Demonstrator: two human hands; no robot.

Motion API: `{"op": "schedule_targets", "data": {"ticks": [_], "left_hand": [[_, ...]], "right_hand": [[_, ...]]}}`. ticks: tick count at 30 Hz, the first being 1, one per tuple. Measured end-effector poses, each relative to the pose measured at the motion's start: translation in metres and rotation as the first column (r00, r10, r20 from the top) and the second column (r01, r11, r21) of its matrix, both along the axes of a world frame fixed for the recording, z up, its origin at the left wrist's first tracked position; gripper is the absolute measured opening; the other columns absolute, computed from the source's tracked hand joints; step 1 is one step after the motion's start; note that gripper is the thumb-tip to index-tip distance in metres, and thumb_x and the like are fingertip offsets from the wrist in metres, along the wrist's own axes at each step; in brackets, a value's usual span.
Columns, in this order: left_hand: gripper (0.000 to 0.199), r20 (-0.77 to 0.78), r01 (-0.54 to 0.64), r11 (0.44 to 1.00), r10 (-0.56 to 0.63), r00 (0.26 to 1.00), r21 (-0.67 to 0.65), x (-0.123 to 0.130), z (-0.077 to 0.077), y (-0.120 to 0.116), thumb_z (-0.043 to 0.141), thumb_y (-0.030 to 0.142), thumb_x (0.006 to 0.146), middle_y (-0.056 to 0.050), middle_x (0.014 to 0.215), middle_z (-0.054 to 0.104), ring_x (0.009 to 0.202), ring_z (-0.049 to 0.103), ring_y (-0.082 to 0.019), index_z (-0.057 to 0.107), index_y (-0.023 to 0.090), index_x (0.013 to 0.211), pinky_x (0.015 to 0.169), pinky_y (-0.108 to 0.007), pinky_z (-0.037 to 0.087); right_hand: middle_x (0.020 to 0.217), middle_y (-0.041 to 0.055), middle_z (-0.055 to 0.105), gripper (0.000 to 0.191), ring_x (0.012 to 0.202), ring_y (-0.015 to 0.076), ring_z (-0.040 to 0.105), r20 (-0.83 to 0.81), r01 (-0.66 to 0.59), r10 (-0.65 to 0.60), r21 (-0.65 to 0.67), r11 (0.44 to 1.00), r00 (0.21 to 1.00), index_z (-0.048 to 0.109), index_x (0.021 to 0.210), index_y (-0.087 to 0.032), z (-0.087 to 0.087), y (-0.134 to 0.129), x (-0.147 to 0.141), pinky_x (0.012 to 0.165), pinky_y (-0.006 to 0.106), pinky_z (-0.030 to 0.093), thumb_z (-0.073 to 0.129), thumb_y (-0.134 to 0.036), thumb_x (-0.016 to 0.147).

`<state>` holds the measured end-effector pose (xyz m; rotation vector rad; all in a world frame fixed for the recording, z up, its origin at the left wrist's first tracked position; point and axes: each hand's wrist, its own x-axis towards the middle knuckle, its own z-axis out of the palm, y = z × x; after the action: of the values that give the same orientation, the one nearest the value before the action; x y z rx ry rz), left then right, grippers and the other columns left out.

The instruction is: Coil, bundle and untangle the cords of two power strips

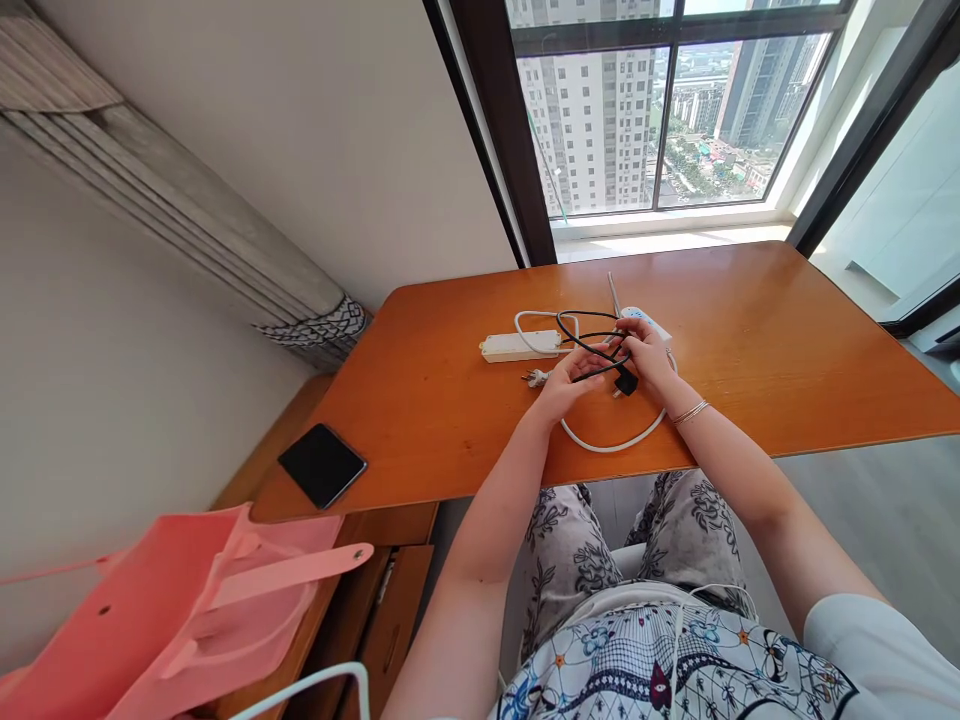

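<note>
Both hands are over the middle of the wooden table, working on a looped black power cord (576, 343). My left hand (574, 378) has its fingers curled under the loops. My right hand (645, 350) pinches the cord at its right side, with the black plug (625, 381) hanging just below the fingers. Behind the left hand lies a white power strip (520, 346), and its white cord (611, 447) curves round in front of the hands. A white plug (536, 378) rests beside the left hand. Partly hidden behind the right hand is another white socket block (649, 321).
A black tablet (322, 466) lies at the table's left end. Below it stands an open pink bag (187, 610) by wooden drawers (394, 620). The wooden table (787, 350) reaches a window at the back. A thin grey rod (613, 292) stands up behind the cords.
</note>
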<state>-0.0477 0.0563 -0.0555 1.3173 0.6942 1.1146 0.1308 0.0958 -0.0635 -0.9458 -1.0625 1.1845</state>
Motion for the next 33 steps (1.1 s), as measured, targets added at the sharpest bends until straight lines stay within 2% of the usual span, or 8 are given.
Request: {"op": "schedule_targets", "data": {"ticks": [4,7,11,15,18,24,29,33], "left_hand": [[0.064,-0.020,-0.013,1.000,0.013,1.000,0.007,-0.005,-0.006,0.007,0.087,0.048,0.063,-0.010,0.106,0.075,0.111,0.068,-0.028,0.071,0.021,0.119,0.103,-0.041,0.051],[0.049,-0.021,-0.287,0.957,0.288,0.957,0.038,-0.013,-0.013,0.020,0.078,0.047,0.073,-0.009,0.098,0.074,0.101,0.070,-0.024,0.072,0.020,0.113,0.095,-0.039,0.054],[0.025,-0.180,-0.574,0.791,0.609,0.772,0.213,-0.025,-0.018,0.032,0.069,0.030,0.080,-0.010,0.106,0.074,0.102,0.068,-0.024,0.073,0.019,0.102,0.095,-0.039,0.054],[0.020,-0.387,-0.405,0.798,0.580,0.716,0.446,-0.025,-0.020,0.029,0.064,0.021,0.083,-0.010,0.110,0.074,0.109,0.066,-0.027,0.077,0.021,0.098,0.105,-0.045,0.049],[0.020,-0.498,-0.266,0.786,0.573,0.650,0.557,-0.021,-0.024,0.026,0.064,0.024,0.085,-0.011,0.114,0.071,0.114,0.063,-0.030,0.080,0.023,0.096,0.109,-0.048,0.045],[0.036,-0.542,-0.334,0.728,0.676,0.500,0.599,-0.023,-0.038,0.032,0.070,0.037,0.083,-0.017,0.113,0.063,0.118,0.058,-0.038,0.076,0.020,0.115,0.110,-0.054,0.044],[0.033,-0.473,-0.459,0.647,0.760,0.446,0.608,-0.023,-0.034,0.031,0.067,0.030,0.084,-0.018,0.128,0.055,0.129,0.052,-0.038,0.073,0.019,0.114,0.115,-0.053,0.038],[0.023,-0.416,-0.412,0.629,0.761,0.498,0.659,-0.015,-0.021,0.021,0.063,0.027,0.088,-0.017,0.136,0.053,0.134,0.048,-0.035,0.073,0.020,0.107,0.116,-0.051,0.037]], "right_hand": [[0.093,-0.0008,0.061,0.033,0.088,0.0171,0.058,0.114,0.158,-0.162,0.049,0.986,0.980,0.057,0.100,-0.027,0.000,0.005,0.009,0.077,0.029,0.052,0.061,-0.028,0.068],[0.110,0.0019,0.060,0.037,0.094,0.0170,0.059,0.145,0.292,-0.300,0.075,0.953,0.943,0.054,0.103,-0.025,0.002,0.007,0.017,0.085,0.030,0.051,0.060,-0.025,0.067],[0.118,0.0054,0.058,0.040,0.088,0.0168,0.059,0.176,0.323,-0.333,0.079,0.943,0.927,0.050,0.110,-0.025,0.003,0.008,0.023,0.082,0.032,0.052,0.056,-0.023,0.070],[0.124,0.0072,0.056,0.035,0.086,0.0164,0.058,0.198,0.324,-0.371,0.235,0.917,0.907,0.048,0.109,-0.026,0.004,0.007,0.024,0.087,0.034,0.052,0.051,-0.023,0.074],[0.126,0.0097,0.054,0.027,0.098,0.0195,0.059,0.249,0.347,-0.472,0.416,0.841,0.846,0.050,0.103,-0.025,0.006,0.003,0.023,0.092,0.037,0.052,0.047,-0.020,0.076],[0.109,0.0099,0.054,0.010,0.105,0.0238,0.059,0.230,0.429,-0.686,0.633,0.644,0.690,0.049,0.084,-0.026,0.015,-0.009,0.025,0.090,0.043,0.053,0.040,-0.021,0.087],[0.103,0.0083,0.051,0.012,0.101,0.0253,0.057,0.102,0.452,-0.635,0.618,0.644,0.766,0.047,0.079,-0.026,0.022,-0.013,0.030,0.097,0.052,0.050,0.045,-0.029,0.091],[0.098,0.0074,0.051,0.015,0.098,0.0258,0.056,0.099,0.392,-0.559,0.613,0.686,0.823,0.049,0.077,-0.027,0.026,-0.021,0.029,0.099,0.054,0.049,0.050,-0.034,0.091]]}}
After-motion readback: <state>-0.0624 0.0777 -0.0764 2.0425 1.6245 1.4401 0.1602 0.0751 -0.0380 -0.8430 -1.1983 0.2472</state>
